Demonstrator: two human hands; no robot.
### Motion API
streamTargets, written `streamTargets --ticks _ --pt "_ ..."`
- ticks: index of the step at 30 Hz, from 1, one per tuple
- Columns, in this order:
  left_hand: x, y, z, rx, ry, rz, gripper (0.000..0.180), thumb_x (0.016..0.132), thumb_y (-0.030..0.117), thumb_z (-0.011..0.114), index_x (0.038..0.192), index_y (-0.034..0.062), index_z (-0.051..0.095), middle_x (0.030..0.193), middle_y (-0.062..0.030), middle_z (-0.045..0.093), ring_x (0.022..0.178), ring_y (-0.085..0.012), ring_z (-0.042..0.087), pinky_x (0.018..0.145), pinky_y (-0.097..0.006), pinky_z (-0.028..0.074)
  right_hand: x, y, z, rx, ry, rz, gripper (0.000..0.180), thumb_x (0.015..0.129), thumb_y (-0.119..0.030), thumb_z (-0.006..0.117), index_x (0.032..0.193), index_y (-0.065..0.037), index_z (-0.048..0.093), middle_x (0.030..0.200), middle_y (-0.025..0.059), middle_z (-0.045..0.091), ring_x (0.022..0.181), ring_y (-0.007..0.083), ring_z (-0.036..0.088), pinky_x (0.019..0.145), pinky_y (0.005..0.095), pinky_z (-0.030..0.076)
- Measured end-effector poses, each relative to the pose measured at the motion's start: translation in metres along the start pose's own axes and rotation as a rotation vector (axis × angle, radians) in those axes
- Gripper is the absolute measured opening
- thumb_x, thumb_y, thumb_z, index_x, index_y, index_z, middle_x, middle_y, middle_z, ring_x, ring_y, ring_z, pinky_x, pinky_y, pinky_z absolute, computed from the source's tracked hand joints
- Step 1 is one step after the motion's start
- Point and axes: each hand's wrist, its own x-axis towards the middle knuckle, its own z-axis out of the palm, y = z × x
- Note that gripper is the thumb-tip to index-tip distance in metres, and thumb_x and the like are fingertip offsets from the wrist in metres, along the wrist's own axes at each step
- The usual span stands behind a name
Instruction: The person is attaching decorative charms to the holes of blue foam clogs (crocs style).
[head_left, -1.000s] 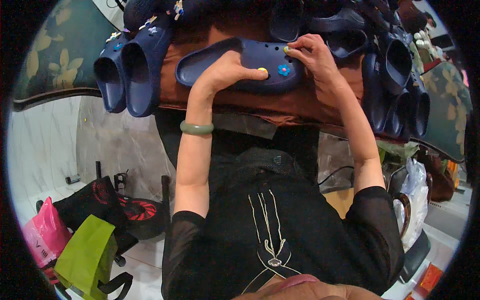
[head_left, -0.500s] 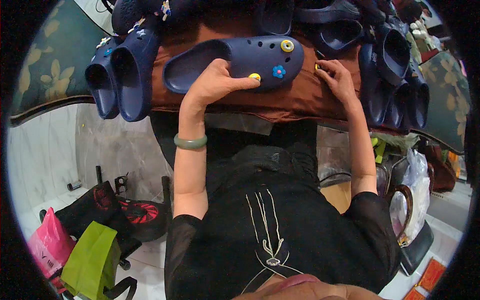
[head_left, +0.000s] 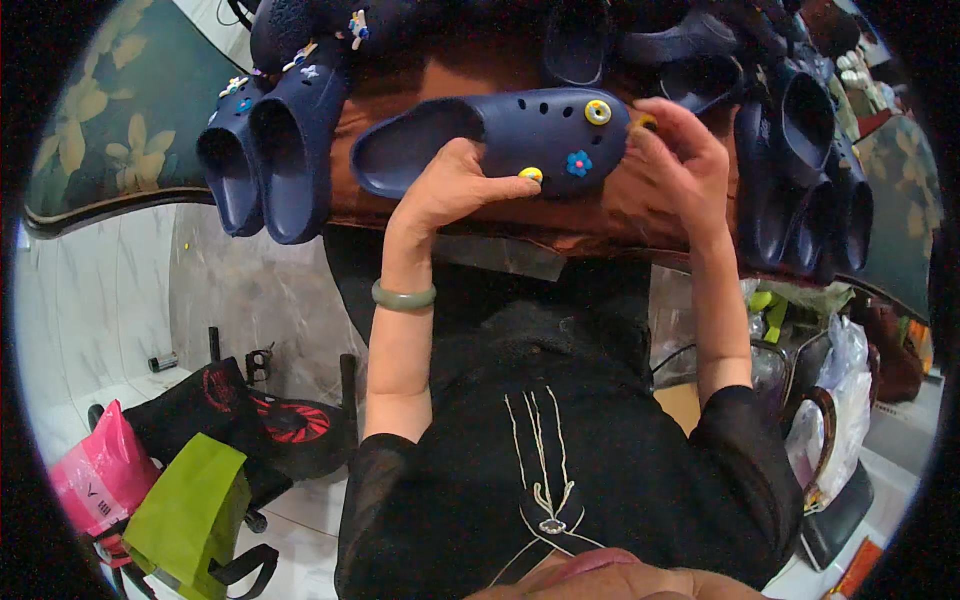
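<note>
A navy blue clog (head_left: 505, 120) lies sideways before me on a brown cloth (head_left: 480, 222), its toe to the right. My left hand (head_left: 452, 188) grips it at the near side of the opening, the thumb along the upper beside a yellow shoe charm (head_left: 531, 175). A round yellow-and-white charm (head_left: 598, 112) and a blue flower charm (head_left: 579, 163) sit in the clog's holes near the toe. Just right of the toe, my right hand (head_left: 690, 160) pinches a small yellow charm (head_left: 646, 122), mostly hidden by the fingers.
A pair of navy clogs (head_left: 290, 150) with charms stands at the left. Several plain navy clogs (head_left: 765, 190) are grouped at the right, and more lie at the back. Below on the left are a pink bag (head_left: 105, 470) and a green bag (head_left: 190, 510).
My right hand has lifted the small yellow charm off the cloth side and brought it up beside the clog's toe. My left hand keeps its hold; the whole view has shifted slightly.
</note>
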Motion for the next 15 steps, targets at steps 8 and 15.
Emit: streamTargets --ticks 8,15 --pt "0.004 0.0 -0.002 0.025 0.004 -0.094 0.049 0.07 0.007 0.082 0.113 -0.0033 0.061 0.102 -0.0061 0.067 0.092 -0.013 0.063 0.083 -0.029 0.05 0.047 -0.015 -0.05 0.516 0.148 0.095 0.033 0.098 -0.013 0.053 0.127 0.002 0.054 0.096 0.003 0.059 0.079 0.0092 0.051 0.061 0.0221 0.039" --pt "0.002 0.002 -0.004 -0.011 -0.031 -0.099 0.05 0.07 0.008 0.082 0.114 -0.0032 0.06 0.105 -0.0065 0.067 0.093 -0.0129 0.063 0.085 -0.029 0.05 0.03 -0.013 -0.033 0.395 0.004 0.11 0.029 0.091 -0.008 0.063 0.119 0.0 0.062 0.097 0.0024 0.066 0.078 0.0075 0.058 0.072 0.0201 0.048"
